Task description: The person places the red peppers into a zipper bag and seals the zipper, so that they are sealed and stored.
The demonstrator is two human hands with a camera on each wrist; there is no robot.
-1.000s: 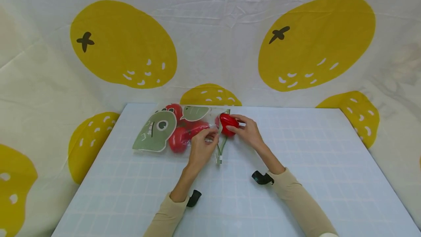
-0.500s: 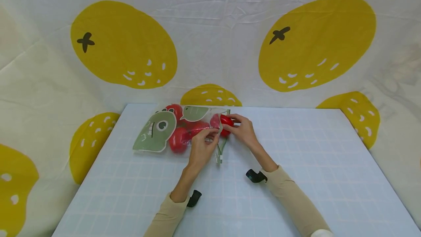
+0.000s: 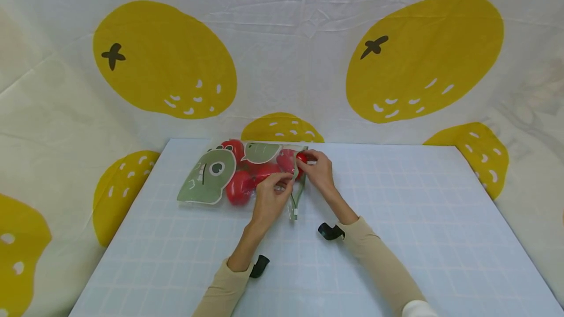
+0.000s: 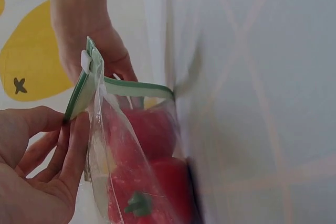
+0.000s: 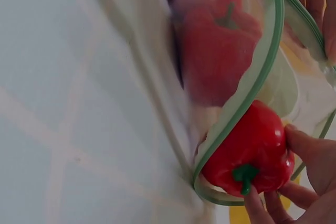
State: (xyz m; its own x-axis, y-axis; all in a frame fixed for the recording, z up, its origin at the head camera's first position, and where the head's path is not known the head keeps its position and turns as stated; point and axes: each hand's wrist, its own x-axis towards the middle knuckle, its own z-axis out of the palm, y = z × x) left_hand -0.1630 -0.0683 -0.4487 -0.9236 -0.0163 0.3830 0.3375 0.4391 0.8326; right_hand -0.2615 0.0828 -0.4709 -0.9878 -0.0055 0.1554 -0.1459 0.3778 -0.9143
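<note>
A clear zip bag (image 3: 198, 180) printed with a green cartoon face lies on the table, its mouth to the right. Inside sit several red vegetables; the right wrist view shows a red bell pepper (image 5: 220, 51) with a green stem among them. My left hand (image 3: 272, 197) pinches the upper lip of the mouth, holding it apart from the lower lip, as the left wrist view (image 4: 37, 166) shows. My right hand (image 3: 319, 170) grips another red bell pepper (image 5: 252, 150), which is partly within the green-edged opening, stem outward. A white slider (image 4: 85, 61) sits on the zip edge.
The table (image 3: 396, 238) has a pale blue checked cover. A white cloth (image 3: 291, 62) with yellow fruit prints hangs behind and at the sides. Black wrist cameras (image 3: 331, 231) sit at both sleeve cuffs.
My right hand has moved left, carrying the bell pepper from just outside the bag's mouth into the opening. My left hand has stayed in place on the bag's edge.
</note>
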